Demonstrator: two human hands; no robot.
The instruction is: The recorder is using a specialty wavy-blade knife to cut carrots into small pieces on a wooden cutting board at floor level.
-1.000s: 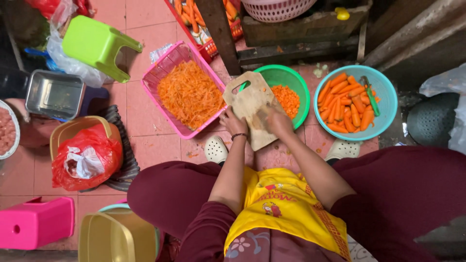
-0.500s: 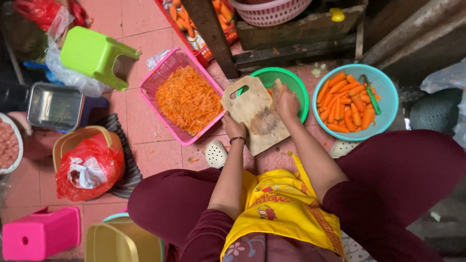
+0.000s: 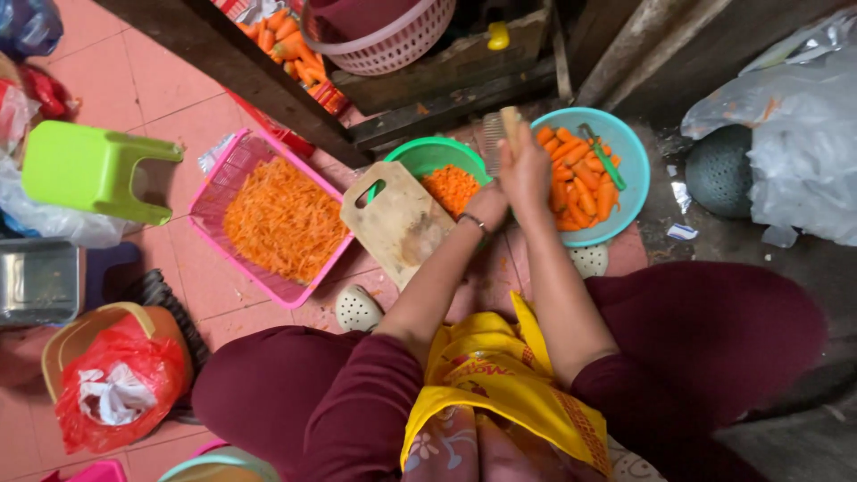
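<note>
My right hand is raised over the gap between two bowls. It grips a shredding tool with a wooden handle and a ridged metal blade. My left hand, with a bracelet at the wrist, is pressed against the right one above the green bowl of shredded carrot. Its fingers are hidden. A worn wooden cutting board leans on the green bowl's left rim. The blue bowl to the right holds several peeled carrots and a green peeler.
A pink basket of shredded carrot sits left of the board. Further left are a green stool, a metal tin and a basket with a red bag. A dark wooden frame, a pink round basket and plastic bags stand behind.
Both hands have left the cutting board and moved up and right over the green bowl. The right hand now holds the shredding tool upright. The board rests tilted.
</note>
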